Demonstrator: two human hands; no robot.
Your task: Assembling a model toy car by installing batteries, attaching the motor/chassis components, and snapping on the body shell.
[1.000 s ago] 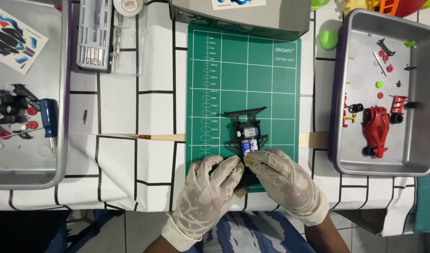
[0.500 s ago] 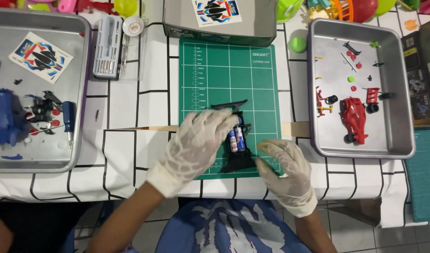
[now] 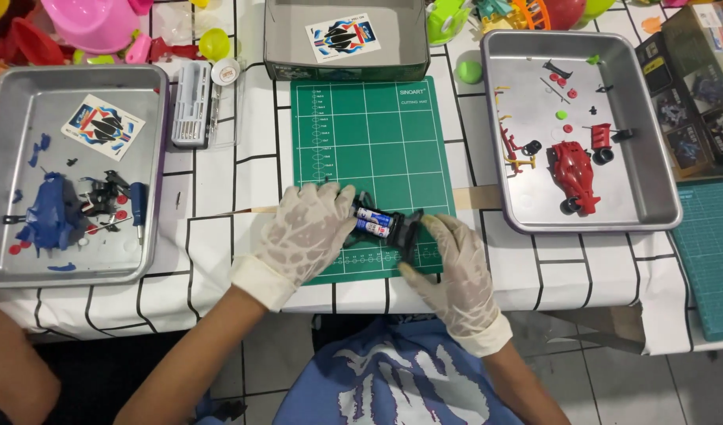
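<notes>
A black toy car chassis [image 3: 387,224] with two blue-and-white batteries in it lies on the near edge of a green cutting mat [image 3: 369,149]. My left hand [image 3: 306,228], in a pale glove, grips the chassis at its left end. My right hand [image 3: 452,264], also gloved, holds its right end with the fingertips. The chassis lies sideways across the mat between both hands.
A metal tray [image 3: 7,157] at the left holds a blue car body, small parts, a screwdriver and a sticker sheet. A metal tray [image 3: 661,205] at the right holds a red car body and loose parts. A grey box [image 3: 346,39] stands behind the mat; a tool case [image 3: 192,106] lies left of it.
The chassis has turned from upright along the mat to lying sideways. My left hand moved down onto its left end, and my right hand closed on its right end. The view shifted back.
</notes>
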